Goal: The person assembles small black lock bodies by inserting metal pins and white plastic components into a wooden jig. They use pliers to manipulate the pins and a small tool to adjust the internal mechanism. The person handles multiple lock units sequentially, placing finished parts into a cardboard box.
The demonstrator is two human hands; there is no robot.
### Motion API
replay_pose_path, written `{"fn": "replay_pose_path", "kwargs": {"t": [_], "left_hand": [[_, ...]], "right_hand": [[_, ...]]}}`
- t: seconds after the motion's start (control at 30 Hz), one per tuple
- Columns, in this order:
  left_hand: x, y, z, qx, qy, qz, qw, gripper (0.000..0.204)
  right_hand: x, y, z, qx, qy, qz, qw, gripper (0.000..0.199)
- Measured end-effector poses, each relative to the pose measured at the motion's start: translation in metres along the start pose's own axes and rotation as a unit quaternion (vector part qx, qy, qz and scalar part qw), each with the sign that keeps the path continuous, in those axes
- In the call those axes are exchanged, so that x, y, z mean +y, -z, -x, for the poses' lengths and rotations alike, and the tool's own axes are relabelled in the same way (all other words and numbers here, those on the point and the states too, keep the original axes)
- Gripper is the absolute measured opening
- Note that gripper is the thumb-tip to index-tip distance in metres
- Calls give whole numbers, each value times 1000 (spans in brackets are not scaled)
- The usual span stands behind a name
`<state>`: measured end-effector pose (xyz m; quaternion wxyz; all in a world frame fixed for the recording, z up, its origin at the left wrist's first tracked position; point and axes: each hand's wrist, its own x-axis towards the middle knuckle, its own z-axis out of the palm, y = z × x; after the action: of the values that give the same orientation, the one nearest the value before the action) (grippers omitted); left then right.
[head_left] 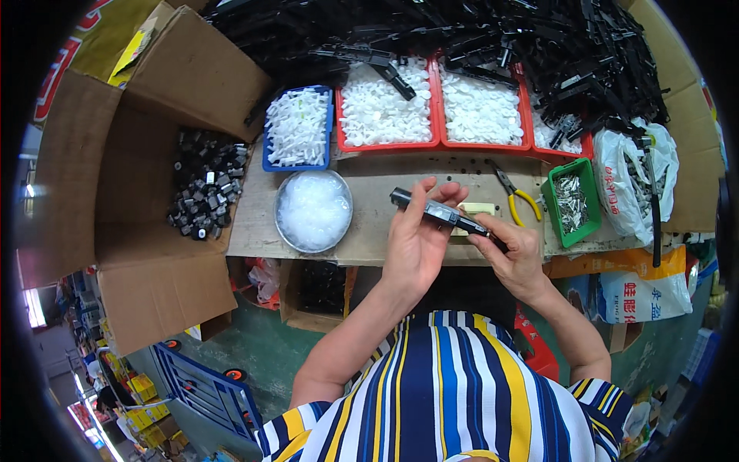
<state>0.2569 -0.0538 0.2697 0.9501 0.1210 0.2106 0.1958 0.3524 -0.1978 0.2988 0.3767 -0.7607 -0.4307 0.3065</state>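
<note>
A long black plastic part (439, 212) with a shiny strip along it lies across both my hands, just above the front edge of the wooden bench (369, 231). My left hand (416, 242) grips its left half with the fingers curled up around it. My right hand (514, 254) pinches its right end. A small pale yellow block (479, 209) sits on the bench right behind the part.
Behind stand two red trays of white discs (385, 108), a blue tray of white pieces (297, 127), a round bowl of clear bits (314, 209), a green bin of metal pieces (571, 202), yellow-handled pliers (514, 191) and a heap of black parts (477, 31). A cardboard box (138, 192) of small black parts stands left.
</note>
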Motion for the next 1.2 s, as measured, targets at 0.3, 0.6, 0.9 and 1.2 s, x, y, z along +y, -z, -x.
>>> {"fn": "replay_pose_path", "kwargs": {"t": [0.3,0.6,0.9,1.2], "left_hand": [[12,3,-20,102,-47,-1,994,22],[6,5,-21,94,-61,-9,994,22],[4,2,-25,85,-73,-6,994,18],[1,-1,-26,61,-83,30,994,23]], "right_hand": [[5,6,19,0,10,54,998,27],[0,4,22,13,6,104,994,29],[-2,6,25,29,0,150,988,33],[-1,-10,16,37,0,202,979,38]]}}
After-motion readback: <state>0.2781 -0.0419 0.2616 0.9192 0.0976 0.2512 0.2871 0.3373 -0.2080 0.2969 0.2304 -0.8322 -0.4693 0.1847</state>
